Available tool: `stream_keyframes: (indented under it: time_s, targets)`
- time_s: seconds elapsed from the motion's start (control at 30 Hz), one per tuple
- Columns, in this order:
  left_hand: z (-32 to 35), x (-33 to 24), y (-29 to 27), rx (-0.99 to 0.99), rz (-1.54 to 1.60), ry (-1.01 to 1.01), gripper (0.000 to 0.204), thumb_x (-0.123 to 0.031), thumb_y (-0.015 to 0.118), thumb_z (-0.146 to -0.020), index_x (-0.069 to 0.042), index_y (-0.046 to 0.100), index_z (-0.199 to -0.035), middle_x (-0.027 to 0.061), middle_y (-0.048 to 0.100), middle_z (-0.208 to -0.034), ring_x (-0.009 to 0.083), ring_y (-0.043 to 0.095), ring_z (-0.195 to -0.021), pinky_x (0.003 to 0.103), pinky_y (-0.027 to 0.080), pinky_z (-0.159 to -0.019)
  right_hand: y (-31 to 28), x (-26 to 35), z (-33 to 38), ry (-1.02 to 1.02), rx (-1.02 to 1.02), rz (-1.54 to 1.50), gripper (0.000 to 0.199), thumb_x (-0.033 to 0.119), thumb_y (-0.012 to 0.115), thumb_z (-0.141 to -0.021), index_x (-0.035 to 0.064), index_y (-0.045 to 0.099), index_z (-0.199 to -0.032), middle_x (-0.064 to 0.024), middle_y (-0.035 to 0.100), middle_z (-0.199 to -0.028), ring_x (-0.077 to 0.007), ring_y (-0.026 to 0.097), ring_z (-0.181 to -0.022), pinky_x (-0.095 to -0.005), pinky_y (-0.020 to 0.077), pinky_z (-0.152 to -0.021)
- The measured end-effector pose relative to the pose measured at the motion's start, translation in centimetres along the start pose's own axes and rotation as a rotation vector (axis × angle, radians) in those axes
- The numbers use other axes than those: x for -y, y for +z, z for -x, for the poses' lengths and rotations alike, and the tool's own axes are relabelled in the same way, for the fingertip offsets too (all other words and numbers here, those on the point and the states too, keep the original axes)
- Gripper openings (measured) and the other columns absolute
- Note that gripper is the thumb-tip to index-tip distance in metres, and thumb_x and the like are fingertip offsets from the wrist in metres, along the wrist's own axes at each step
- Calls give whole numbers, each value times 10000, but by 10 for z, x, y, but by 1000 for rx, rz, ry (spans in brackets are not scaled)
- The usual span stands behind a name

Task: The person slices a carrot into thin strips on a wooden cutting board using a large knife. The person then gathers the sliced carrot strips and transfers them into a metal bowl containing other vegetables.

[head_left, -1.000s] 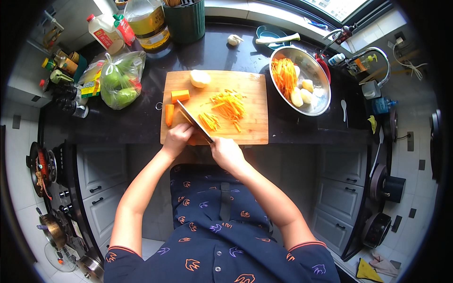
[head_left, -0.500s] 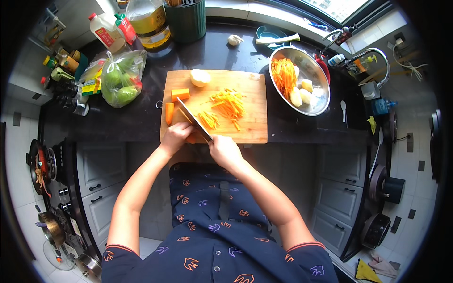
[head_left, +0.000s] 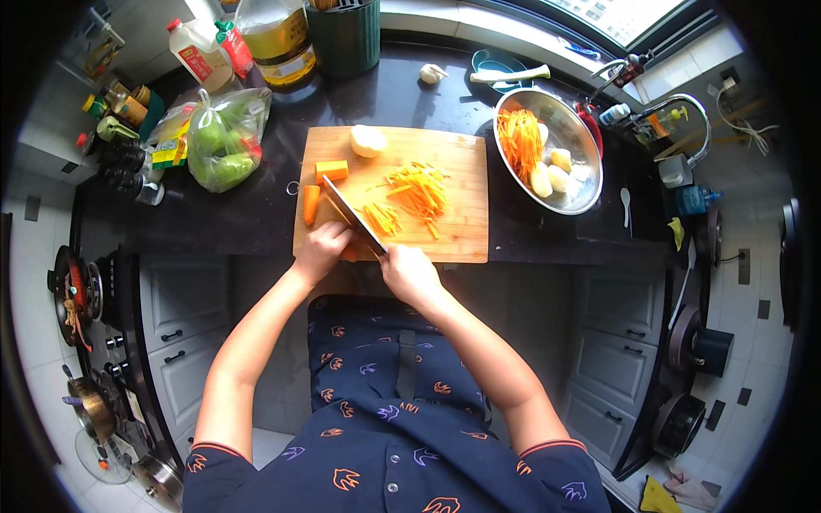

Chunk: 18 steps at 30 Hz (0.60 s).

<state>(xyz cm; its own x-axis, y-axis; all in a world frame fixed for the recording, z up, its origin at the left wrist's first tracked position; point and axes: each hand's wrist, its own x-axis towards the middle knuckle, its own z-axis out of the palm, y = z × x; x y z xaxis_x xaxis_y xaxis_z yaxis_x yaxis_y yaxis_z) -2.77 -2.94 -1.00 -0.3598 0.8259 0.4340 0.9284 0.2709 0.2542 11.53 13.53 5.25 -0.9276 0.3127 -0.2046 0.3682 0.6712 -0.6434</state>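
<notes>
My right hand [head_left: 412,274] is closed around the handle of a kitchen knife [head_left: 356,215], whose blade slants away to the far left over a wooden cutting board [head_left: 466,231]. Beside the blade, my left hand [head_left: 323,246] is curled down on a piece of carrot [head_left: 351,253], mostly hidden under its fingers. Thin carrot strips [head_left: 380,219] lie right against the blade, with a larger pile of carrot shreds [head_left: 419,190] behind them. Farther left on the board rest a carrot chunk [head_left: 332,170] and a carrot piece [head_left: 310,205]. A pale peeled round vegetable [head_left: 368,141] sits at the board's far edge.
Right of the board, a steel bowl [head_left: 588,184] holds carrot shreds and several peeled potatoes. A garlic bulb [head_left: 433,73] lies behind. On the left stand a tied bag of green vegetables [head_left: 224,145] and an oil jug [head_left: 278,43]. A white spoon [head_left: 625,205] lies far right.
The view has shifted slightly, so the countertop things appear a little farther right. Both hands and the knife keep nearly the same place at the board's near edge.
</notes>
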Motion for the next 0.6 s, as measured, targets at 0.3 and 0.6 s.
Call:
stream_keyframes:
  time_s: [0.3,0.6]
  targets:
    - [4,0,-2,18,36,-25,208,-75,667,-780,-102,700,-984,57,686,-962,246,690,-899,343,586,-768,-13,-1,3,-56,-36,-68,225,208,597,-941,3,666,-880,-284,678,-805,-477,676,-804,-555,547,-769]
    - [12,1,-4,-32,81,-60,239,-64,659,-795,-113,727,-1019,60,690,-971,260,691,-916,361,585,-784,-17,-4,15,-36,39,-30,233,207,581,-950,0,677,-902,-286,680,-814,-477,677,-819,-567,541,-793]
